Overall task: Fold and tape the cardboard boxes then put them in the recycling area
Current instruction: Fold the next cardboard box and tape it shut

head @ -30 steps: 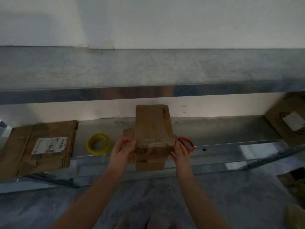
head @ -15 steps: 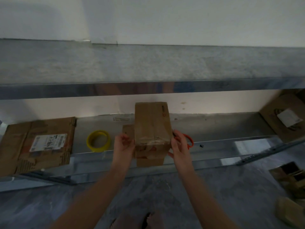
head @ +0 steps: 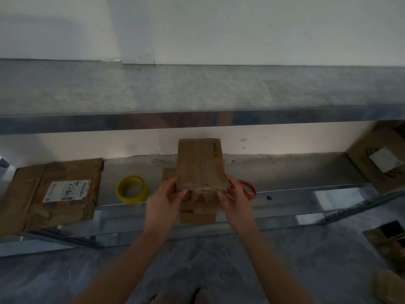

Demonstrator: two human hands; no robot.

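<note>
Hidden: scissors (head: 248, 190), only the orange handles show, blades behind your right hand (head: 235, 199); the shelf's far-right box (head: 381, 159) is cut off by the frame.

Count: one yellow tape roll (head: 131, 189); one flattened labelled box (head: 54, 194); one folded cardboard box (head: 200, 165), held upright over the shelf edge (head: 306, 193).

Hands: left hand (head: 163, 198) and right both grip the folded box's lower sides.

Change: thumbs are slightly further in across its near face than half a second ago.

We face a white wall (head: 219, 29) with 2 metal shelves against it. The upper shelf (head: 197, 88) is dull gray with a shiny front edge, as is the lower shelf (head: 285, 172). The floor (head: 219, 260) is mottled gray. The light is dim, and brightest between the shelves.
</note>
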